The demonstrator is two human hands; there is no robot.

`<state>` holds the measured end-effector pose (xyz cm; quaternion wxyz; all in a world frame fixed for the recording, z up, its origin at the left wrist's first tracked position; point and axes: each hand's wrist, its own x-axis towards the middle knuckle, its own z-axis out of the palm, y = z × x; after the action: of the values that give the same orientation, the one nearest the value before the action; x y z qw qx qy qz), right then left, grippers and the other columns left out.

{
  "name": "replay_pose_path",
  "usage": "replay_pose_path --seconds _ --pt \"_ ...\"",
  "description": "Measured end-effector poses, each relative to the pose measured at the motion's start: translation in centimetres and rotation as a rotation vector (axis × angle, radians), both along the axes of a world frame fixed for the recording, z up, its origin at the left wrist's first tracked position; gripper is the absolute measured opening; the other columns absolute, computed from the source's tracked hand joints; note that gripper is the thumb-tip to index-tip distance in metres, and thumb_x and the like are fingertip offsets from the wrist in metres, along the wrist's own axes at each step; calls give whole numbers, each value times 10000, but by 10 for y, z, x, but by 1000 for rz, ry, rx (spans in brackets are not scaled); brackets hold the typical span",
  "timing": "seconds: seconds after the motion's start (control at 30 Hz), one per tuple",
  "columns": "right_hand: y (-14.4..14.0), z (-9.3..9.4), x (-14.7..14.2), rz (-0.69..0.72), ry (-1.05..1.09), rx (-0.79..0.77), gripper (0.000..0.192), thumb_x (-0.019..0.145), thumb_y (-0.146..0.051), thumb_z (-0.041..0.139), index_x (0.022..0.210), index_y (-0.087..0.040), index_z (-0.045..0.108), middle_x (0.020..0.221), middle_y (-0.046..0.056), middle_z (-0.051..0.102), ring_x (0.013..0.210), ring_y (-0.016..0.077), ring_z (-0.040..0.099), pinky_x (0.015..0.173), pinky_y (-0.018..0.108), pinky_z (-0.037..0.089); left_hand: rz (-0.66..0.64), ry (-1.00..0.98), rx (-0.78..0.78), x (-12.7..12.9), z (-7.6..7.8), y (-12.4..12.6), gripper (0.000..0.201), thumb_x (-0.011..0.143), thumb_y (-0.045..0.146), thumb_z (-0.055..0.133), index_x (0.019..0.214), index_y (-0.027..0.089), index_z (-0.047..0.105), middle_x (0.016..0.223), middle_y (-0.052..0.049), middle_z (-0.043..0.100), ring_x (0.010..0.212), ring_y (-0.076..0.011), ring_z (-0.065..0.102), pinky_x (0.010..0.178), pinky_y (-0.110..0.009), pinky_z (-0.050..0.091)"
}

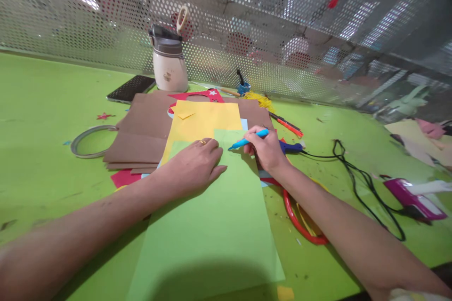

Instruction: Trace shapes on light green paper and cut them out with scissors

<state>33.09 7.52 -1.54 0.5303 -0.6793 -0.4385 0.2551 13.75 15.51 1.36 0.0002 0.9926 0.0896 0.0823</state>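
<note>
A light green sheet of paper [215, 225] lies in front of me on top of other sheets. My left hand [192, 164] rests palm down on it, thumb apart from the fingers, a ring on one finger. My right hand [263, 148] grips a blue marker [249, 139], its tip at or just above the upper part of the green paper; contact cannot be made out. Under the green sheet lies yellow paper [208, 115], and beneath that a stack of brown paper [141, 127]. Red scrap [197, 95] with star shapes lies at the stack's far edge.
A white bottle [170, 68] and a dark phone [130, 88] stand and lie behind the paper. At left is a tape roll [74, 146]. A red loop handle [293, 214] pokes from under my right forearm; a black cord [353, 183] runs right. A perforated metal panel [106, 33] bounds the back.
</note>
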Motion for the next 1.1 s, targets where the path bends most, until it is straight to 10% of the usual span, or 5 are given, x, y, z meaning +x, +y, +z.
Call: replay_pose_path --seconds 1.1 --pt "-2 3 4 2 15 10 177 926 -287 566 1016 -144 618 919 25 667 686 137 649 591 290 553 -2 8 4 1 -3 1 338 941 362 377 1032 105 577 1013 -147 569 908 -264 549 838 -413 445"
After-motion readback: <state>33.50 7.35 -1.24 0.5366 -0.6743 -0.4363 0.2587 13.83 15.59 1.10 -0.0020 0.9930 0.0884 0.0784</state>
